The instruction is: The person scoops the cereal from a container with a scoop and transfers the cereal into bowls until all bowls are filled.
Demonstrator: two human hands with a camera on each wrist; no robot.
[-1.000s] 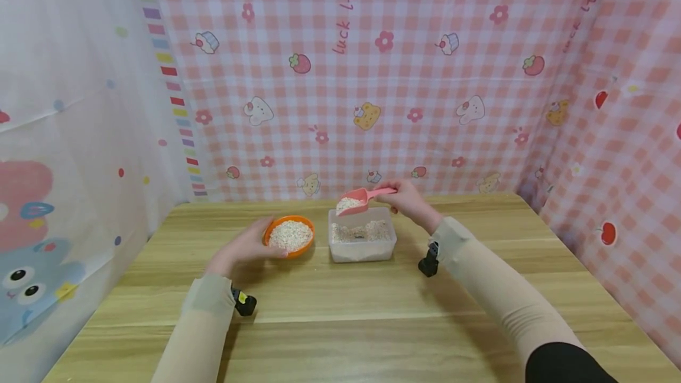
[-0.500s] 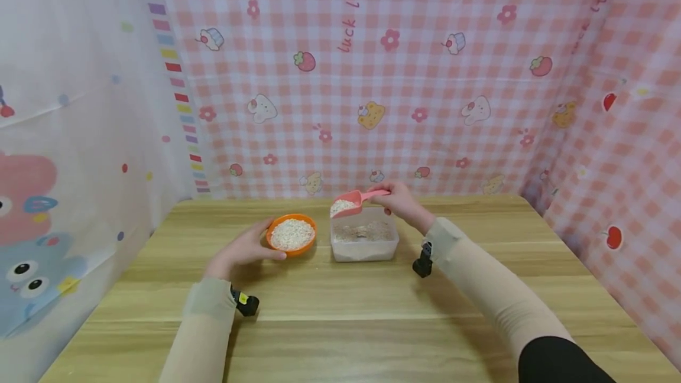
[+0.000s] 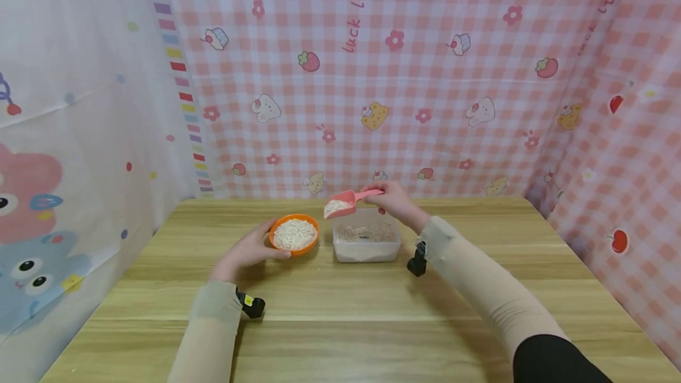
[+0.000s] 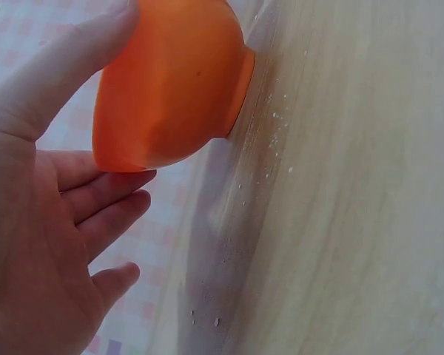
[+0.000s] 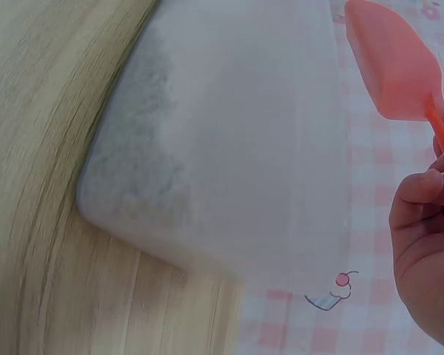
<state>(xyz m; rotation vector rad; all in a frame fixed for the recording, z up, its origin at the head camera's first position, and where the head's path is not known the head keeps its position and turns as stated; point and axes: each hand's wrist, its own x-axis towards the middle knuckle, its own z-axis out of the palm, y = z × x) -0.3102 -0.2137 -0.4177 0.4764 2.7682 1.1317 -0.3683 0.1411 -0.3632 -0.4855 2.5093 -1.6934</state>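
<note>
An orange bowl [image 3: 314, 245] heaped with pale, oat-like flakes [image 3: 294, 234] stands on the table. My left hand [image 3: 252, 251] holds it by its left side. In the left wrist view the thumb [image 4: 74, 63] lies along one side of the bowl and fingertips touch the other. My right hand [image 3: 393, 201] grips the handle of a pink scoop [image 3: 348, 198], which carries a load of the same flakes. The scoop hangs over the left rear of a clear plastic box [image 3: 367, 253], its tip past the box's left edge. Some flakes lie inside the box.
The wooden table [image 3: 330, 324] carries a few loose crumbs [image 4: 276, 122] beside the bowl. A pink checked cloth [image 3: 340, 87] hangs along the table's back edge, with more cloth at both sides. A narrow gap separates bowl and box.
The right hand has carried the loaded scoop leftward across the box, nearer the bowl. The left hand keeps its place at the bowl. The head view has shifted slightly.
</note>
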